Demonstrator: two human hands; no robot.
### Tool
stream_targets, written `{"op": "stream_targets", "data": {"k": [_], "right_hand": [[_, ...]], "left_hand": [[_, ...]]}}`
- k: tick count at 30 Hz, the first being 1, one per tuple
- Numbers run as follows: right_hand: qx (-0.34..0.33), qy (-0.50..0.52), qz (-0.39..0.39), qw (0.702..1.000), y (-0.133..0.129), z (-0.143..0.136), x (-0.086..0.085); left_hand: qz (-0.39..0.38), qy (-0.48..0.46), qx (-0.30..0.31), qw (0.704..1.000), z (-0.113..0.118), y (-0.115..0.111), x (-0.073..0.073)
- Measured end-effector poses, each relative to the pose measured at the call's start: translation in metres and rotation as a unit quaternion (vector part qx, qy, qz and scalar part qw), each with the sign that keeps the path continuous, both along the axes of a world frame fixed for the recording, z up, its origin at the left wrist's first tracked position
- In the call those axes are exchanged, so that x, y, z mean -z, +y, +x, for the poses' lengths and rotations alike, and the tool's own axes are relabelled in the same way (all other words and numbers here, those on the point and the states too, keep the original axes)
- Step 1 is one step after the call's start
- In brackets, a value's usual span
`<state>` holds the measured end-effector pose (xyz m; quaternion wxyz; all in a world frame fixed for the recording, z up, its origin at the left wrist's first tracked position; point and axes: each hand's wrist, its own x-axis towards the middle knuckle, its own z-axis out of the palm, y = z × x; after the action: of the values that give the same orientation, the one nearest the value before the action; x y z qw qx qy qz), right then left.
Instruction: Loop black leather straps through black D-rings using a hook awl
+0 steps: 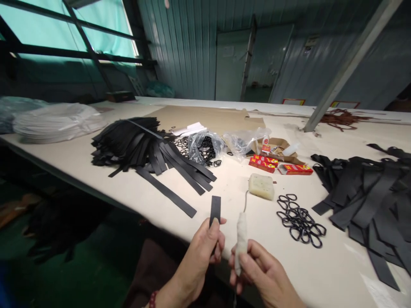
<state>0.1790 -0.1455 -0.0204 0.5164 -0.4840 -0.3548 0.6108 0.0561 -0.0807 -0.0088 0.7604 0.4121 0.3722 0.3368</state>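
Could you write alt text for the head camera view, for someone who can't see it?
A person's left hand holds a short black strip upright while the right hand grips a white cloth-wrapped dauber, above a table strewn with black strips and black rings.

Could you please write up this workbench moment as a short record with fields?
Left hand: holds a short flat black strap piece upright in its grip
Right hand: holds a white cloth-wrapped stick
Near right: loose black oval metal rings and a pale yellowish block on the cream table
Far left: fanned pile of long black straps
Right edge: heap of black straps
Centre back: red flat boxes, clear plastic bag of rings
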Motion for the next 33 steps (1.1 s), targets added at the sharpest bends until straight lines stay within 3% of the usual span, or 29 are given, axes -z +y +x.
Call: {"op": "stream_targets", "data": {"k": [5,10,20,24,26,30,33], "right_hand": [[0.093,0.118,-0.011,0.989,0.015,0.013,-0.017],[0.111,0.142,-0.004,0.984,0.027,0.012,-0.017],[0.078,0.115,0.008,0.990,0.026,-0.012,-0.022],[0.059,0.099,0.006,0.993,0.027,-0.021,-0.020],[0.085,0.087,0.007,0.993,0.034,-0.018,-0.022],[0.214,0.079,0.039,0.973,0.052,-0.002,-0.033],[0.178,-0.007,0.036,0.983,0.063,-0.001,-0.035]], "left_hand": [[-0.030,-0.006,-0.019,0.999,-0.016,-0.001,0.000],[-0.066,-0.011,0.009,0.998,-0.025,-0.010,-0.002],[-0.028,0.002,0.034,0.999,-0.028,-0.021,-0.001],[-0.027,-0.004,0.071,0.997,-0.028,-0.023,0.003],[-0.017,-0.001,0.085,0.996,-0.031,-0.023,0.002],[-0.016,0.034,0.081,0.996,-0.045,-0.023,0.000],[-0.049,0.037,0.013,0.998,-0.058,-0.018,0.008]]}}
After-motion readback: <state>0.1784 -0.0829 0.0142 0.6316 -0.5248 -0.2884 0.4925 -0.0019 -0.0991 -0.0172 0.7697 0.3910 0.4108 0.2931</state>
